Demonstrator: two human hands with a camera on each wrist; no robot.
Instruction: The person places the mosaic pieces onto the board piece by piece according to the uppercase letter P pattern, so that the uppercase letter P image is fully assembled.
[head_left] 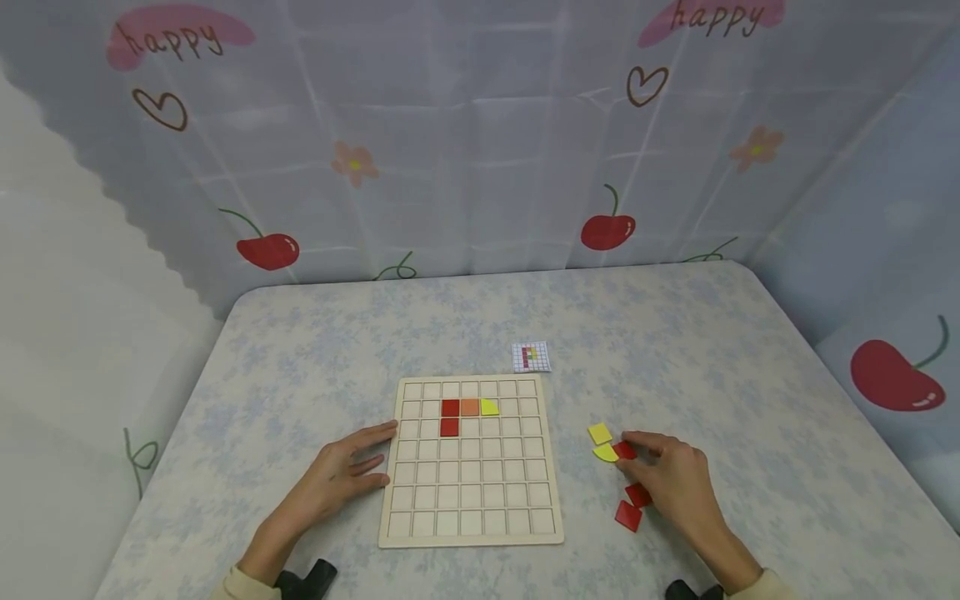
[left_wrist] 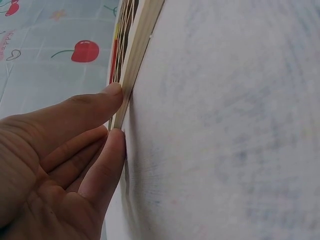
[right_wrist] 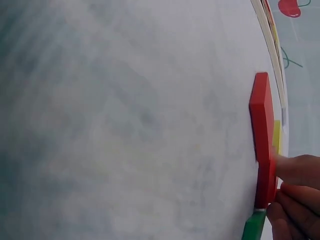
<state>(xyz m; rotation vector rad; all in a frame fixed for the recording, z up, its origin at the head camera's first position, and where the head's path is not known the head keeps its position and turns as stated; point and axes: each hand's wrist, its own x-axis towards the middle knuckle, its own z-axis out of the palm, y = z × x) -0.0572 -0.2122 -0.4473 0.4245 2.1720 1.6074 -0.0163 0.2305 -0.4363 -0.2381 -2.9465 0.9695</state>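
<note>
My left hand (head_left: 333,475) rests at the left side of a square wooden grid board (head_left: 471,543), fingers mostly straight. In the left wrist view its fingertips (left_wrist: 116,137) meet the board's edge. On the board sit two red squares (head_left: 449,417), an orange square (head_left: 469,407) and a yellow quarter-round tile (head_left: 489,407). To the right of the board, my right hand (head_left: 671,479) pinches a red square tile (head_left: 625,450) between thumb and forefinger, low at the table. A yellow quarter-round tile (head_left: 604,453) lies against that tile's left side.
A yellow square (head_left: 599,433) and two more red squares (head_left: 628,516) lie around the right hand. The right wrist view also has a green piece (right_wrist: 254,226), hidden in the head view. A small printed pattern card (head_left: 531,357) lies behind the board. Printed curtains hang beyond the table.
</note>
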